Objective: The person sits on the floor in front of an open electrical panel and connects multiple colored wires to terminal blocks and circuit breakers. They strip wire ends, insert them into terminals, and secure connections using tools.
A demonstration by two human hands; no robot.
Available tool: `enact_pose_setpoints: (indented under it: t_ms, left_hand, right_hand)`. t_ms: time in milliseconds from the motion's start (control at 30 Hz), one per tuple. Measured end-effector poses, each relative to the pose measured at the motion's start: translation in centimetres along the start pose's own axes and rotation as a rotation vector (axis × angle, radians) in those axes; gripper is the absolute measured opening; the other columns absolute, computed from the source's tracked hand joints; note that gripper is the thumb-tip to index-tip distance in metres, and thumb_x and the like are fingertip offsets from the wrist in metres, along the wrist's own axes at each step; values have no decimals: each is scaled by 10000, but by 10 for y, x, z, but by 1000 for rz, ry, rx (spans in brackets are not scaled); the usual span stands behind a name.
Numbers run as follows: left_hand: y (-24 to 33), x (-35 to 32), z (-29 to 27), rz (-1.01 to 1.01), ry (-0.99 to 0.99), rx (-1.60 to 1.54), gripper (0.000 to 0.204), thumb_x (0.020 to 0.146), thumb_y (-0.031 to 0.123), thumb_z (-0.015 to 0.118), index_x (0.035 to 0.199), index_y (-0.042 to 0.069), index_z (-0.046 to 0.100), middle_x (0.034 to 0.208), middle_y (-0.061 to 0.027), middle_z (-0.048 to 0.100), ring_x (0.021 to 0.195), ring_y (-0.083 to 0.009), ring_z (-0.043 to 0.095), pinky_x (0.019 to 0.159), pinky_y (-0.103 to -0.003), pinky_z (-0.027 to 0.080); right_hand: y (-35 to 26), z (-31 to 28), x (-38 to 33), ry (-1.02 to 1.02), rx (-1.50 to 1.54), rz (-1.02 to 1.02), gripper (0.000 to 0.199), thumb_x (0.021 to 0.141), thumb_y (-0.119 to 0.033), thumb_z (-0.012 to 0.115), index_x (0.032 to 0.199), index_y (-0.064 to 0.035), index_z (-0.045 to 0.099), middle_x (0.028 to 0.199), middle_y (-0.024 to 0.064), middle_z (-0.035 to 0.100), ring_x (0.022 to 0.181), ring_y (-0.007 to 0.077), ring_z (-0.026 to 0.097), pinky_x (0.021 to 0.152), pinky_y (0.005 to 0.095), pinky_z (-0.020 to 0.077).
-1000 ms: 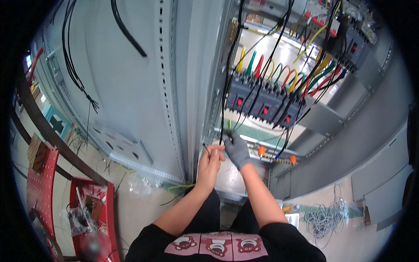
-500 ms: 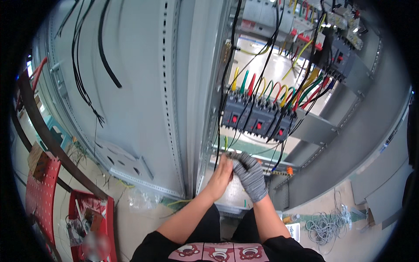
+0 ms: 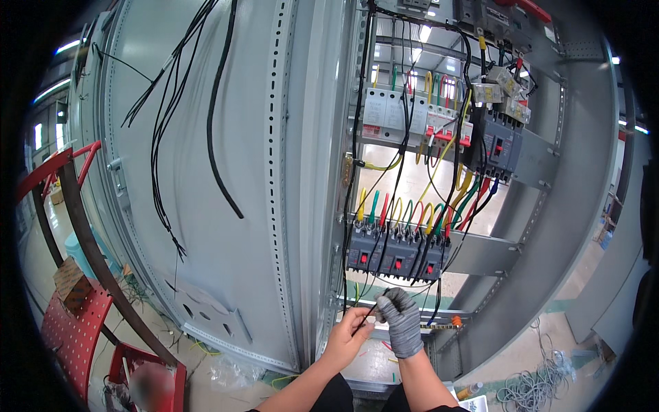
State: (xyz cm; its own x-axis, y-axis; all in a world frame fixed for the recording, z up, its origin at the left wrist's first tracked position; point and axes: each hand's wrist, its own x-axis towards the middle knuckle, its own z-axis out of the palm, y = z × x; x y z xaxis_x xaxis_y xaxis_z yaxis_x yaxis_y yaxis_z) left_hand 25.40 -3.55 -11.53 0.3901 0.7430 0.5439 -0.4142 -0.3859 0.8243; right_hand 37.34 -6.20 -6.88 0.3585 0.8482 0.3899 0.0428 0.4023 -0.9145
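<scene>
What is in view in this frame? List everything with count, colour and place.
cabinet frame: one, grey, centre
lower breakers: a row, dark grey, above the hands
upper breakers: a row, white, upper centre
large breaker: one, dark, upper right
coloured wires: several, yellow, green and red, on the lower breakers
loose black cables: several, hanging over the left panel
red rack: one, lower left
wire coil: one, grey, floor lower right
thin black wire: one, between both hands
left hand: bare, pinching the wire
right hand: grey glove, on the wire
</scene>
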Motion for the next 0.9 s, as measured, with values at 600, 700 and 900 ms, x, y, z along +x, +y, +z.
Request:
enact_pose_setpoints:
  t_ms: [600,700,900]
  left_hand:
    - [5,1,-11,-128,66,-51,221,991,222,425,894,37,495,651,23,415,578,-52,372,513,-208,297]
    - [4,5,-15,-92,88,15,212,989,208,426,899,30,498,659,20,431,586,-56,393,522,-210,318]
    - [-7,12,-24,-117,252,296,203,969,160,450,861,11,534,672,2,501,618,-58,444,565,-221,372]
  right_hand:
    - [-16,4,9,-254,-130,-28,111,840,-122,656,872,-24,613,741,-6,580,691,72,515,645,226,440]
    - [-17,-2,16,-339,-168,-26,135,834,-110,656,898,-7,597,758,9,596,699,70,523,651,230,452]
    - [-43,0,31,-227,-230,-54,85,877,-103,597,890,-19,590,698,-18,565,644,45,512,598,217,452]
